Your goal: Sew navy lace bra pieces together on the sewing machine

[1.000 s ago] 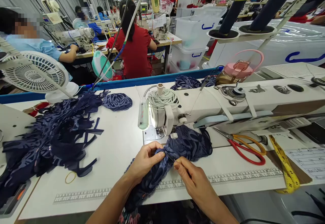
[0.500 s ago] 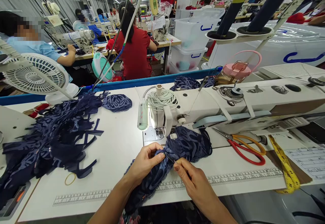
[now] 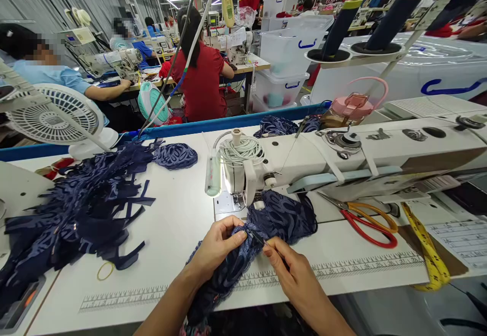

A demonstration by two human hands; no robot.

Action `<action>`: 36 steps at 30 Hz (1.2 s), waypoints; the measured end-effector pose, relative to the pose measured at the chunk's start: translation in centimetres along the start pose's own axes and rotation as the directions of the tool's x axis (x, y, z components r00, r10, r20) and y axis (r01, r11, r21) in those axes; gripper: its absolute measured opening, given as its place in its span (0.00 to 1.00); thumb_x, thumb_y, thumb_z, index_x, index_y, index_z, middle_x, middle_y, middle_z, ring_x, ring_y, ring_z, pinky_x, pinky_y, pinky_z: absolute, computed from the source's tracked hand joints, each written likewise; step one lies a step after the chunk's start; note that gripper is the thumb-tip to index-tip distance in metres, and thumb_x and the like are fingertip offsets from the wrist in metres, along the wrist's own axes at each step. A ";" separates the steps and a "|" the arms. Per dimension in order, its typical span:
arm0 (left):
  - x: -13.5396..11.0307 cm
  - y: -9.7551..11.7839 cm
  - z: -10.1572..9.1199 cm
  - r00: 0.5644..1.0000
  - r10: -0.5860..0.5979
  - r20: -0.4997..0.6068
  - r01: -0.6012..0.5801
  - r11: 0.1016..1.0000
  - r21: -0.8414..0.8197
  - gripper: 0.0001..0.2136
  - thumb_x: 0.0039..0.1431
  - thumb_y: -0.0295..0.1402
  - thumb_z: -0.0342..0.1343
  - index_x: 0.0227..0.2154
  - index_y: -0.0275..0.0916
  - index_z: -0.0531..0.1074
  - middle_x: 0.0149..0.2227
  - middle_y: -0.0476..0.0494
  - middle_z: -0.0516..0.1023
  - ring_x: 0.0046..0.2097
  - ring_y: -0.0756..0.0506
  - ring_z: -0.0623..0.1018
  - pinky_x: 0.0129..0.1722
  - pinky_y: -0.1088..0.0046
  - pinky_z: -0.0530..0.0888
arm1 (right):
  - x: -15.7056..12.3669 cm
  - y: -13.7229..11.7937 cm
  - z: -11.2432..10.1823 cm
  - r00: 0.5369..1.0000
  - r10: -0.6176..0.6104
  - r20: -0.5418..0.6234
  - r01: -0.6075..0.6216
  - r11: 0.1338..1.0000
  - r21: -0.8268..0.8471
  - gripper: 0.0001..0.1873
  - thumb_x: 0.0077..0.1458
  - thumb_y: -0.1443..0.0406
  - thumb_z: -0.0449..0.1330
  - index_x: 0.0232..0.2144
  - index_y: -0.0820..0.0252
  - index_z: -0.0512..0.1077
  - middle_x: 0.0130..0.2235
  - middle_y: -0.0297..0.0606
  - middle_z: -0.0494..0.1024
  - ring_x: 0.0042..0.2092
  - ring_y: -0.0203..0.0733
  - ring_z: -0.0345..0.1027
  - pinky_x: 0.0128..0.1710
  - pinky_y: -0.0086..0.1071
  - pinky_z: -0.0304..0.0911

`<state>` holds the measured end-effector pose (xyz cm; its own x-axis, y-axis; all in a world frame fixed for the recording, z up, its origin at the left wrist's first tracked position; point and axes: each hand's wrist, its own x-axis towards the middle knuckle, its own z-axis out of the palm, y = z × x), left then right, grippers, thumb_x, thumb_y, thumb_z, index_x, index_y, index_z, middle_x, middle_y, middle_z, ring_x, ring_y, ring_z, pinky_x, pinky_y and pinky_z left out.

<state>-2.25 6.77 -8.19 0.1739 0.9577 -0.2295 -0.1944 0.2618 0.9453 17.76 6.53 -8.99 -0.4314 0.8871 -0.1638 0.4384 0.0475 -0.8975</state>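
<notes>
- Two bare hands were at work on one length of navy lace cloth [image 3: 245, 255]; from my distant post I traced it from beside the needle end of the sewing machine [image 3: 292, 153], between the hands, to the near edge of the table [image 3: 171, 234].
- Left hand [image 3: 216, 244]: thumb and forefinger pinched a gathered fold of the cloth.
- Right hand [image 3: 291, 270]: fingertips pinched a thin dark tool [image 3: 258, 238], its far end at that fold; I could not tell its kind.
- Change: over the last second I noted very little. The left pinch kept its place, while the right fingertips shifted slightly away from it. I judged that this fine handwork was unfinished and confined to one small spot.
- Surface: a printed ruler [image 3: 365, 265] ran along the front. Scissors [image 3: 347, 206] lay partly open to the right, with a yellow tape measure [image 3: 428, 255] beyond them. To the left I saw a heap of navy strips [image 3: 83, 209], an oval lace piece [image 3: 175, 156] touching or nearly touching it, and a rubber band [image 3: 98, 271].
- Room: a person in red [image 3: 201, 82] sat facing away, near stacked clear boxes [image 3: 285, 54]. A person in light blue [image 3: 64, 74], behind a white fan [image 3: 53, 112], had stretched an arm farther forward.
</notes>
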 end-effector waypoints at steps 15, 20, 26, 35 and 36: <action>0.7 2.1 -2.0 0.999 -0.042 -0.031 0.052 0.766 0.641 0.10 0.61 0.39 0.53 0.28 0.38 0.67 0.25 0.51 0.68 0.28 0.49 0.68 0.30 0.76 0.62 | 1.0 -0.1 -2.6 0.953 -0.209 -0.220 0.098 0.898 -0.428 0.19 0.66 0.51 0.44 0.38 0.54 0.67 0.26 0.32 0.75 0.25 0.38 0.68 0.24 0.29 0.58; 0.9 3.2 -2.1 0.970 0.183 -0.159 0.087 0.348 0.933 0.05 0.55 0.26 0.58 0.35 0.38 0.70 0.35 0.43 0.74 0.39 0.41 0.74 0.42 0.64 0.67 | 5.6 0.4 -5.7 0.876 -0.402 -0.265 -0.029 0.505 -0.863 0.27 0.67 0.51 0.42 0.39 0.63 0.73 0.28 0.44 0.79 0.25 0.43 0.72 0.20 0.29 0.50; -2.5 -2.7 1.1 0.805 0.575 0.146 -0.109 -0.098 0.989 0.13 0.65 0.27 0.50 0.50 0.30 0.69 0.49 0.31 0.75 0.52 0.37 0.74 0.53 0.56 0.71 | 8.8 0.3 -7.6 0.901 -0.414 -0.132 -0.004 0.296 -0.955 0.24 0.66 0.62 0.47 0.26 0.66 0.76 0.19 0.48 0.73 0.25 0.53 0.70 0.29 0.42 0.61; -3.6 -5.5 1.3 0.807 0.537 0.243 -0.198 -0.141 0.970 0.19 0.68 0.37 0.48 0.55 0.29 0.67 0.55 0.31 0.73 0.58 0.37 0.72 0.59 0.53 0.69 | 6.0 1.1 -1.5 0.643 -0.714 0.277 0.718 0.436 -0.542 0.19 0.64 0.72 0.49 0.53 0.58 0.70 0.51 0.43 0.77 0.53 0.43 0.69 0.53 0.40 0.69; -3.6 -5.4 1.3 0.806 0.535 0.252 -0.208 -0.142 0.968 0.19 0.68 0.37 0.48 0.55 0.30 0.67 0.55 0.32 0.73 0.58 0.37 0.72 0.59 0.52 0.69 | 6.1 1.3 -1.5 0.658 -0.707 0.259 0.698 0.444 -0.562 0.18 0.64 0.72 0.49 0.53 0.59 0.71 0.51 0.43 0.77 0.53 0.44 0.70 0.53 0.41 0.69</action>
<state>-0.59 1.75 -12.20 0.2797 0.8821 0.3790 0.9256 -0.3527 0.1377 16.89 12.68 -10.56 -0.7983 0.4313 0.4204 0.3363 0.8983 -0.2829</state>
